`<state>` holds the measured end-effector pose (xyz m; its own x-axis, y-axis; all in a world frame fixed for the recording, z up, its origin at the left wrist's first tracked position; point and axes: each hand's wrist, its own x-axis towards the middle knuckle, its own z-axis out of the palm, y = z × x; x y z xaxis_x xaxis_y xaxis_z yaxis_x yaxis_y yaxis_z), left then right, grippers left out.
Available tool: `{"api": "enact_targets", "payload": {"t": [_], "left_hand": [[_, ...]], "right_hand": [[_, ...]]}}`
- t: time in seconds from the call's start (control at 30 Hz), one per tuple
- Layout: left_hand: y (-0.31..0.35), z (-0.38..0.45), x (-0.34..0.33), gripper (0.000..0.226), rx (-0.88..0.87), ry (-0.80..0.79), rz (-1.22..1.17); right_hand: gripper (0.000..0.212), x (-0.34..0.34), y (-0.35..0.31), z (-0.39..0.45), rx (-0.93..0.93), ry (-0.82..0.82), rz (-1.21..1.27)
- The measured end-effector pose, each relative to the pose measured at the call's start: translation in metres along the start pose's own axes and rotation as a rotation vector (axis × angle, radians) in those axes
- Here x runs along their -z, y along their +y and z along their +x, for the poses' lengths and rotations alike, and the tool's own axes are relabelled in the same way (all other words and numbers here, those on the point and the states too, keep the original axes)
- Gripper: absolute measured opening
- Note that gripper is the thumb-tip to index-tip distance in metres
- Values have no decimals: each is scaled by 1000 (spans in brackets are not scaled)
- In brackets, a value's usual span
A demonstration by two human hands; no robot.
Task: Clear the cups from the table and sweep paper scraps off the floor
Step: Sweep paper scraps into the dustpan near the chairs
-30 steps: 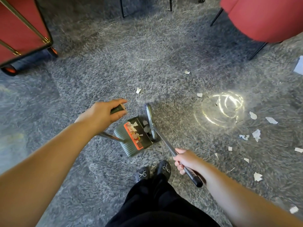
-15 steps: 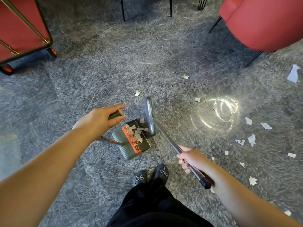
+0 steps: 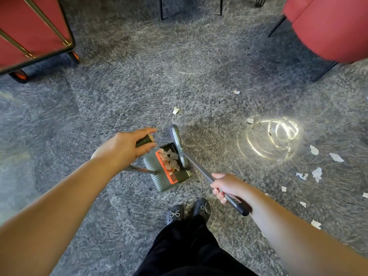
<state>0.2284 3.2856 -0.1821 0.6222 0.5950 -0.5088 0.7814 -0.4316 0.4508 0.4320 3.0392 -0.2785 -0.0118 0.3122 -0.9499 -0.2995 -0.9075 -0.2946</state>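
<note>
A grey dustpan (image 3: 159,176) with an orange comb strip sits on the grey carpet in front of my feet, with several white paper scraps (image 3: 172,159) inside it. My left hand (image 3: 124,147) grips the black top of the dustpan's handle. My right hand (image 3: 226,186) grips the metal broom handle (image 3: 199,166); the broom head (image 3: 177,140) rests at the pan's open side. Loose paper scraps (image 3: 316,174) lie on the carpet to the right, and single scraps (image 3: 175,110) lie beyond the broom.
A red cart on orange-rimmed wheels (image 3: 29,32) stands at the upper left. A red chair (image 3: 334,26) with thin black legs stands at the upper right. More black legs (image 3: 161,7) rise at the top. A bright light patch (image 3: 272,136) lies on the carpet.
The broom head swept toward the pan, and more scraps now lie in it. My view shifted slightly, so the scraps on the right appear lower and closer.
</note>
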Motion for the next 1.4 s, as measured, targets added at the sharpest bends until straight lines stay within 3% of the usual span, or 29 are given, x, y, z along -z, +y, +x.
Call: {"api": "enact_targets", "payload": {"t": [0.27,0.57,0.9,1.1,1.4], "left_hand": [[1,-8,-1,42,11,-11,4],[-2,-14,-6,47,-6,-1,26],[-2,-17,-6,57,-11,-21,-12],[5,-18,-7,64,31,-37,3],[4,-20,-9,60,37,-43,11]], "right_hand": [[63,-8,8,-38,20,-53,-7],[64,-8,26,-47,105,43,105],[64,13,-30,2,162,185,-87],[63,6,-37,28,156,136,1],[66,6,-10,8,31,4,-70]]}}
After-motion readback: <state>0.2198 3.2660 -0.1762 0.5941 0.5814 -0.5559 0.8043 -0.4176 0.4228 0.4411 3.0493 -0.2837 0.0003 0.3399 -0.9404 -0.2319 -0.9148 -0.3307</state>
